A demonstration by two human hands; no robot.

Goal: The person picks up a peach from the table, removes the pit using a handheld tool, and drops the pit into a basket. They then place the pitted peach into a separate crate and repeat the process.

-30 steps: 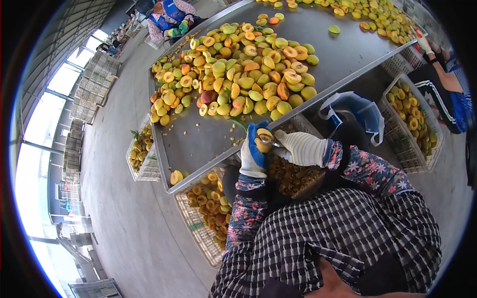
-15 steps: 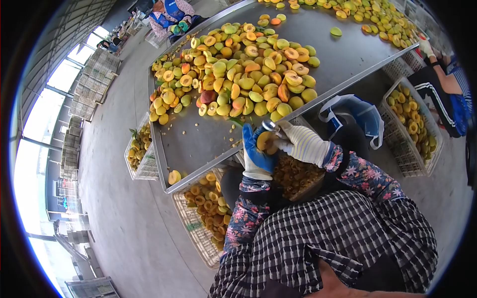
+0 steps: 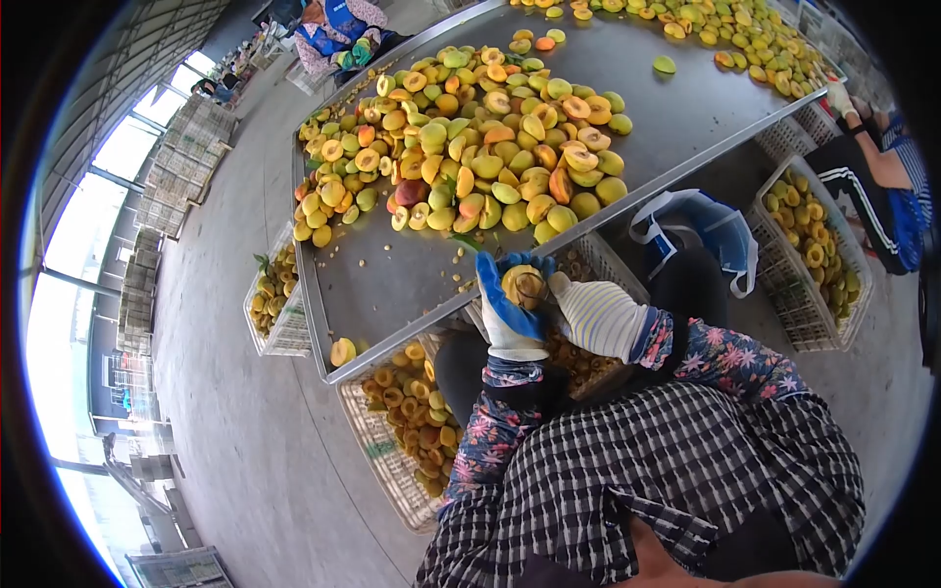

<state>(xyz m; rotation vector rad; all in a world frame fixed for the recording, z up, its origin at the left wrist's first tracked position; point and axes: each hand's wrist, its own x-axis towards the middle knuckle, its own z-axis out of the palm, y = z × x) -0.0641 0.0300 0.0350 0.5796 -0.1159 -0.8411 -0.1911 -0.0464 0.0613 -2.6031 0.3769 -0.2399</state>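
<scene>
My left hand (image 3: pixel 508 312), in a blue and white glove, holds a yellow halved fruit (image 3: pixel 524 286) with its cut side up. My right hand (image 3: pixel 600 312), in a striped white glove, is closed at the right edge of that fruit; a thin tool shows faintly at the fruit, and most of it is hidden. Both hands are just off the near edge of the metal table (image 3: pixel 372 284). A large heap of halved yellow-green fruit (image 3: pixel 490 147) lies on the table beyond them.
A crate of fruit halves (image 3: pixel 417 416) stands at lower left, another (image 3: pixel 277 294) beside the table's left corner, a third (image 3: pixel 812 240) at right. A blue and white bag (image 3: pixel 708 235) hangs near my knee. Co-workers (image 3: pixel 338 34) are at far left and at right (image 3: pixel 877 162).
The metal tool that showed above the fruit is now mostly out of sight. My right hand has lowered slightly and turned. The fruit's cut face has tilted upward in my left hand.
</scene>
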